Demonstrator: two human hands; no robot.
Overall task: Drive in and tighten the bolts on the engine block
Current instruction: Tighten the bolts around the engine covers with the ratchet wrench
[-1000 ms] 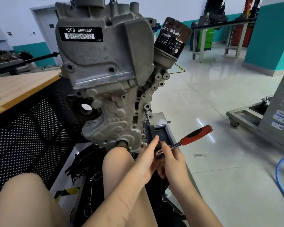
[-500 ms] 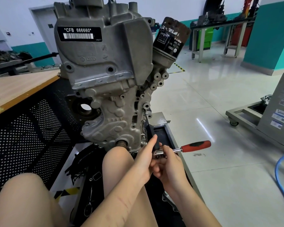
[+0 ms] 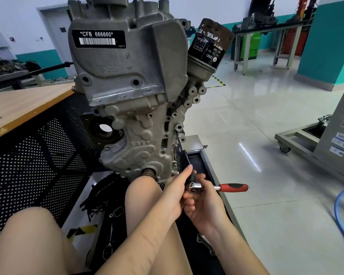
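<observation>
Nearest, the two hands meet just below the engine block's lower right corner. The left hand [image 3: 176, 192] has its fingers curled round the black driver handle [image 3: 184, 161], thumb up along it. The right hand [image 3: 202, 205] cups under the ratchet [image 3: 216, 187], its fingers curled about the chrome head, with the red grip sticking out to the right, past the fingers and free of them.

The likely trouble lies in that long, thin line from the fingers up to the bolt. The driver's shaft [image 3: 179, 141] rises from the handle at a slant to a boss on the block's right edge. If the ratchet is swung with the handle off-axis, the bit may ride out of the bolt head and round it, or start the thread crooked. I cannot tell whether the bit is fully seated. With the right hand near the head and not on the red grip, leverage looks poor for final tightening, and a slip could knock knuckles against the casting just above the fingers.

Beyond the fingers, the engine block [image 3: 131, 108] stands upright, a grey cast cover with many bosses and open bolt holes, a round crank opening at lower left. Farther up are a black label with white letters and, at upper right, a rusty black oil filter [image 3: 210, 41].
</observation>
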